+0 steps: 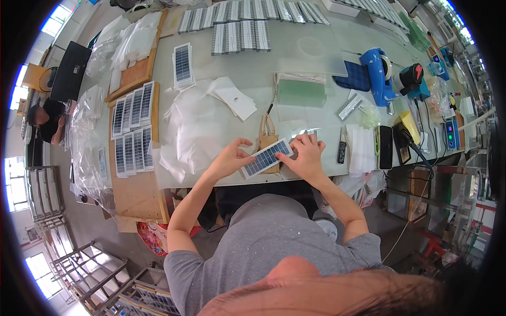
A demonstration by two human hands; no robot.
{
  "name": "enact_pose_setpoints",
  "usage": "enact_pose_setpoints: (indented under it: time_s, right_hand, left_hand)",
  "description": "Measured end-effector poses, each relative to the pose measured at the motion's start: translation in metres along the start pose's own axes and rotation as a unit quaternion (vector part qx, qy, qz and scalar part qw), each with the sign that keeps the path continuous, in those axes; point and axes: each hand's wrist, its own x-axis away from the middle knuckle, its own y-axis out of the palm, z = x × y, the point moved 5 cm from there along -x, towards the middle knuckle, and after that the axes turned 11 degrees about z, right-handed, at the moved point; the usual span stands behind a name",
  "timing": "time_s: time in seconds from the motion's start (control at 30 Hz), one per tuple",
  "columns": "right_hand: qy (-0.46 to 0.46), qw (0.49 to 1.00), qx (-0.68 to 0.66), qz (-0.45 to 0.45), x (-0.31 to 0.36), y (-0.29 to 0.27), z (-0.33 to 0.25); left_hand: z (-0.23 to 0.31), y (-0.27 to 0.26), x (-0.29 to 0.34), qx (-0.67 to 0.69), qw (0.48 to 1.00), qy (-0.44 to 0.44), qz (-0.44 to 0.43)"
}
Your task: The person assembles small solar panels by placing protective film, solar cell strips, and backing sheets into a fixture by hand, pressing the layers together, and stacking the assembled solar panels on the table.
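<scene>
A small solar panel (267, 158), dark blue cells in a white frame, is tilted in front of me near the table's front edge. My right hand (307, 158) grips its right end, the thumb on its face. At the panel's left end, my left hand (230, 160) has its thumb by the edge and its index finger stretched apart above it. Partly hidden behind the panel is a tan wooden block (268, 141) with a handle-like loop. A shiny clear piece (312, 131) shows by my right fingertips.
White sheets (187, 137) lie left, beside a wooden board (134, 192) with rows of panels. A green pad (301, 92) lies ahead. A blue tape dispenser (377, 79), a black box (385, 147) and a yellow-handled tool (409, 128) stand right. Another person (52, 121) is far left.
</scene>
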Motion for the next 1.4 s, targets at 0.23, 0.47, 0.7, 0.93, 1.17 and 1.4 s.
enact_pose_setpoints:
  time_s: [0.23, 0.47, 0.7, 0.93, 1.17, 1.4]
  right_hand:
    - [0.016, 1.000, -0.002, 0.013, -0.003, -0.003, 0.008]
    - [0.017, 1.000, -0.019, 0.011, -0.002, 0.000, 0.004]
    - [0.003, 0.999, -0.035, 0.007, -0.003, -0.002, -0.004]
    - [-0.054, 0.995, -0.057, 0.066, -0.048, -0.010, -0.006]
    - [-0.114, 0.984, 0.053, 0.124, -0.110, 0.002, 0.034]
    - [-0.183, 0.979, 0.048, 0.073, -0.129, 0.007, 0.046]
  left_hand:
    - [-0.009, 0.000, -0.003, 0.054, 0.998, 0.024, 0.024]
    - [-0.005, 0.008, -0.016, -0.028, 0.996, 0.073, 0.044]
    - [-0.012, 0.008, -0.010, 0.030, 0.999, 0.035, 0.006]
    - [-0.009, -0.026, 0.029, 0.116, 0.984, -0.078, -0.111]
    - [0.058, -0.178, -0.031, 0.240, 0.933, 0.124, 0.240]
    - [0.085, -0.269, -0.110, 0.061, 0.899, 0.133, 0.413]
